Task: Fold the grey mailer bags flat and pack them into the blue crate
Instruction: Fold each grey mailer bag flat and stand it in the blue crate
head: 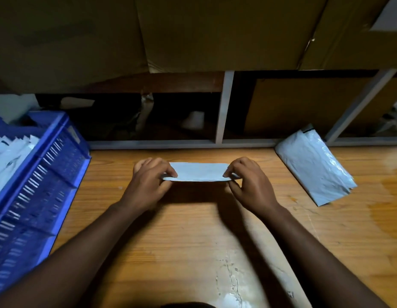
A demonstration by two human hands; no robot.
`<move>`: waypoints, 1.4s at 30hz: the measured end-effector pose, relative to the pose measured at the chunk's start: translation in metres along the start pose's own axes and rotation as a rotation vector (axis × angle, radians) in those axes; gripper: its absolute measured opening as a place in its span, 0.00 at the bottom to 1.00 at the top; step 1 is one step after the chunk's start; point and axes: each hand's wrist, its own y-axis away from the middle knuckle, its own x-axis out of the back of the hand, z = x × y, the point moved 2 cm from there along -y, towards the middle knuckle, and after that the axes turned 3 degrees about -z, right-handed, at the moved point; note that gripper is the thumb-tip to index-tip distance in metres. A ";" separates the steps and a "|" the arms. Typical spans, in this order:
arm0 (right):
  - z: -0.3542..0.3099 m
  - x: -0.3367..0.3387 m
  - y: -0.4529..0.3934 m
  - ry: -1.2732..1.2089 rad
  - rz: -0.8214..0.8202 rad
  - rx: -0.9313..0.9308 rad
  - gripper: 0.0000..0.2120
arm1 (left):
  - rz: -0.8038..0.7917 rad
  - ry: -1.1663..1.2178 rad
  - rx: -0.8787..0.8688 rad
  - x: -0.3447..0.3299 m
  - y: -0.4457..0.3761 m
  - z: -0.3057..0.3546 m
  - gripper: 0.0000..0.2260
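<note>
Grey folded mailer bag is hanging mid-frame above the bench, left hand and right hand pinching its ends, ideally keeping it taut and creased before heading to the blue crate at left.

Head-worn view, forward and down, close over wooden table

Between my hands I hold a folded grey plastic mailer bag just above the middle of the brown wooden table, my left hand pinching its left end, my right hand its right; the blue slatted plastic crate stands at the table's left edge, holding what look like packed bags; a stack of flat grey mailer bags lies far right, leaning on the white metal shelf frame behind the table; brown cardboard boxes sit above that.
</note>
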 end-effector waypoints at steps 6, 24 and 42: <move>0.016 -0.042 0.049 0.057 -0.313 -0.052 0.11 | -0.246 -0.059 0.010 -0.054 0.057 -0.015 0.08; -0.004 -0.139 0.013 0.238 -0.425 -0.105 0.30 | -0.345 -0.221 0.167 -0.130 0.028 0.001 0.33; 0.004 -0.132 0.009 0.197 -0.461 -0.141 0.31 | -0.334 -0.198 0.277 -0.131 0.026 0.001 0.35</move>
